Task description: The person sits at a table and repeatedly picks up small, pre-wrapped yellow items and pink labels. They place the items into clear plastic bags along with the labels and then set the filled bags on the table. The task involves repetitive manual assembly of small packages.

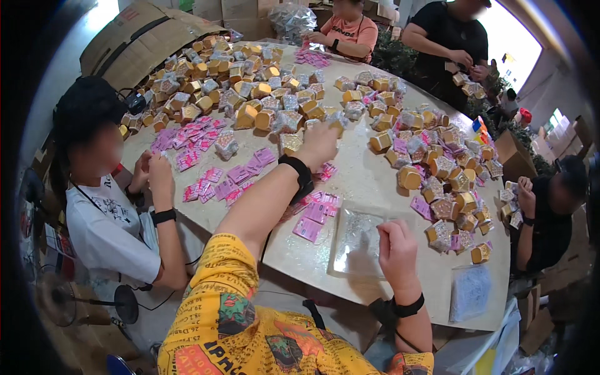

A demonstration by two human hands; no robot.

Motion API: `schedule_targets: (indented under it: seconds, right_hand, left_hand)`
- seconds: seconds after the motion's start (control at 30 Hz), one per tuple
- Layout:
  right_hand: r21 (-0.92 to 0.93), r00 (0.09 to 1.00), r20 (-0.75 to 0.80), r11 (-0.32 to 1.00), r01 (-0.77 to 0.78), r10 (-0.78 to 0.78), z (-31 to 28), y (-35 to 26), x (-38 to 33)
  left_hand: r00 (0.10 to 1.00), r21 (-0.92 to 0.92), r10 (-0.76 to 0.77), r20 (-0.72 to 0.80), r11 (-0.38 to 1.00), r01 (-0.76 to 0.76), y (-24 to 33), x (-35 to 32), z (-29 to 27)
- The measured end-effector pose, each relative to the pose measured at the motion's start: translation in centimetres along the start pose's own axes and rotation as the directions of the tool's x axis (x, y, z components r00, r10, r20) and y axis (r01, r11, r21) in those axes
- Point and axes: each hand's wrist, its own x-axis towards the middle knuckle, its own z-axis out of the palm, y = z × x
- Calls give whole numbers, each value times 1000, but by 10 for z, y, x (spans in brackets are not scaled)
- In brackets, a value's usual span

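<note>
My left hand [319,147] reaches over the middle of the table, its fingers closed around a gold-and-silver faceted ornament [337,119] at the edge of the large pile. A glittery gold ornament [290,144] sits just left of that hand. My right hand [398,244] is raised above the table's near side with fingers curled together; anything in them is too small to make out. Beside it lies a clear plastic tray or bag [353,240]. Small pink printed packets [315,215] lie under and near my left forearm.
Heaps of ornaments [265,87] cover the table's far left, with more mixed with pink packets [450,169] at right. A stack of clear bags [470,292] lies at the near right corner. Co-workers sit or stand around the table; a large cardboard box [134,40] leans behind the pile.
</note>
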Motion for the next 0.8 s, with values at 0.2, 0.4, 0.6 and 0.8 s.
schedule_targets:
  seconds: [0.2,0.4,0.6,0.8]
  right_hand:
    - [77,998,17,995,-69,68,-6,-3,-3]
    - [113,996,-13,990,-90,92,1,2,14]
    - [128,995,-96,992,3,10,34,7,54]
    - [20,1000,-11,1000,13,-12,60,6,63]
  left_hand:
    - [999,67,-3,-42,998,6,-16,2,15]
    - [934,-899,-355,43,394,191,4,-10,-19]
    - [764,-695,-212,609,-606,386,38,-68,-41]
    - [759,-579,-161,631,-749,323,28,-98,-21]
